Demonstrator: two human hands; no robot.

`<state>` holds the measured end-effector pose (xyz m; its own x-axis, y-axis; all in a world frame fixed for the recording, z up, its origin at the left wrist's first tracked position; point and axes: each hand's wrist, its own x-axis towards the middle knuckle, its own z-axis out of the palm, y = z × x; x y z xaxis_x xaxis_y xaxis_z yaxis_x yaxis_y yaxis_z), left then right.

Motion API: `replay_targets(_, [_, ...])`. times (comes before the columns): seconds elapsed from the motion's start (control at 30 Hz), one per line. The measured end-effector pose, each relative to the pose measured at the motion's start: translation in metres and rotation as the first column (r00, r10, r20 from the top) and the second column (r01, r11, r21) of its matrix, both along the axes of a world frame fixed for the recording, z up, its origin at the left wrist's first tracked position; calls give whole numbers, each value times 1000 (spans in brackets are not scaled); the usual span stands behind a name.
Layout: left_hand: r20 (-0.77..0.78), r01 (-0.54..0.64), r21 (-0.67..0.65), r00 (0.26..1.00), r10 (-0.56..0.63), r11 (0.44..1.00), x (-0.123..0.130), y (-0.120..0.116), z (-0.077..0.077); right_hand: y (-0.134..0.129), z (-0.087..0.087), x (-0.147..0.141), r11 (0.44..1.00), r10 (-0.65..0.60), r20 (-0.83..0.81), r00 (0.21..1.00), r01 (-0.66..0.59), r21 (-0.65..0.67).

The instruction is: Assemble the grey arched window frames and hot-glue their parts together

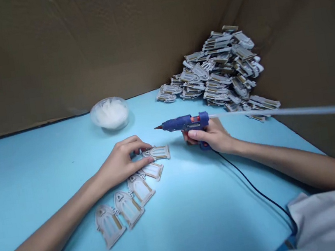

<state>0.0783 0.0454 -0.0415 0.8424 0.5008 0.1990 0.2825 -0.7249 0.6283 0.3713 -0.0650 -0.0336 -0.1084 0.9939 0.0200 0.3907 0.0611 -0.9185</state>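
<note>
My right hand is wrapped round the handle of a blue glue gun, its tip pointing left above the table. A long whitish glue stick runs out of its back. Fingers and thumb of my left hand pinch the rounded end of a small white arched window-shaped piece. Below it several similar arched pieces lie in a curved row: one partly under my left hand, then another, another, and the nearest one.
A clear round tub with white, fluffy-looking material stands at the back. A tall heap of arched pieces rises at the back right, against the brown walls. A black cord trails across the light blue table.
</note>
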Motion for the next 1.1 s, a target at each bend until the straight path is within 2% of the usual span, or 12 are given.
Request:
replay_targets(0.07, [13, -46, 16, 999, 46, 999, 0, -5, -1, 12, 6, -8, 999, 13, -84, 996, -16, -30])
replay_targets(0.17, [57, -156, 27, 986, 155, 987, 0, -16, -4, 26, 5, -21, 992, 111, -224, 968, -121, -29])
replay_targets(0.27, [87, -200, 19, 976, 198, 980, -1, -24, -7, 33, -5, -21, 980, 188, -156, 970, -195, -28])
replay_targets(0.4, [116, -212, -6, 970, 212, 977, -2, -25, -10, 31, -11, -7, 981, 186, -65, 980, -189, -49])
replay_targets(0.57, [120, -232, -2, 966, 230, 973, -2, -22, -10, 30, -8, -3, 974, 172, -174, 970, -194, -118])
replay_targets(0.7, [132, -261, 52, 959, 252, 964, -2, -19, -9, 34, -14, -3, 968, 145, -268, 952, -193, -162])
replay_targets(0.83, [95, -212, 68, 974, 206, 975, -2, -12, -4, 38, -19, 3, 964, 128, -287, 949, -187, -190])
replay_targets(0.93, [-7, -156, 14, 988, 156, 988, -4, -12, 4, 39, -13, 0, 972, 122, -263, 957, -168, -162])
replay_targets(1.03, [-47, -153, -63, 987, 150, 986, -11, -21, 8, 37, -1, -15, 978, 133, -347, 928, -180, -106])
replay_targets(1.1, [-33, -164, -93, 986, 162, 982, -18, -32, 8, 34, 4, -30, 969, 142, -416, 898, -212, -125])
